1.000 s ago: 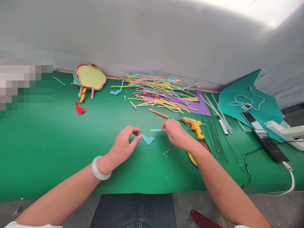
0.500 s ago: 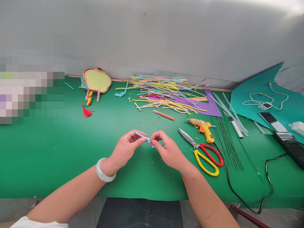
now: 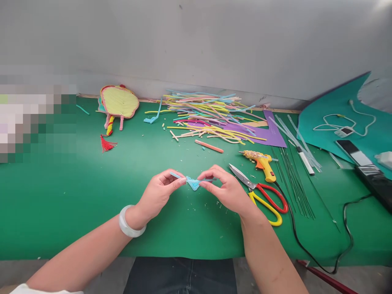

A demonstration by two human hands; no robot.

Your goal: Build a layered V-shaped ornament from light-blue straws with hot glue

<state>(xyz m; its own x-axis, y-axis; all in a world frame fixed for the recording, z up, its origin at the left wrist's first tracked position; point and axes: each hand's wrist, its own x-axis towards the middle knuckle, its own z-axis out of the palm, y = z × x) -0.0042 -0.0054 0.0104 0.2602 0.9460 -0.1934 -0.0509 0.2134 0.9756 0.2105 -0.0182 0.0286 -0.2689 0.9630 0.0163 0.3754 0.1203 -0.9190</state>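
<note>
Between my two hands is a light-blue craft strip (image 3: 192,184), bent into a small layered V-shaped piece with thin ends reaching out to both sides. My left hand (image 3: 157,194) pinches one end between thumb and forefinger. Opposite it, my right hand (image 3: 228,190) is closed on the other end, its thumb and fingertips pressed together. Just right of my right hand lie scissors (image 3: 269,200) with one red and one yellow handle. A yellow glue gun (image 3: 263,163) rests beyond them, and an orange stick (image 3: 209,146) lies ahead of my fingers.
A heap of coloured strips (image 3: 208,110) lies at the back, partly over purple sheet (image 3: 277,136). Back left is a yellow fan-shaped craft (image 3: 119,101) with a red tassel. Thin wires (image 3: 290,183), a black cable (image 3: 295,237) and a phone (image 3: 352,151) occupy the right side.
My right hand has shifted right, away from the left. The blue piece now shows as a V between them, where before fingers mostly covered it. The view has shifted slightly.
</note>
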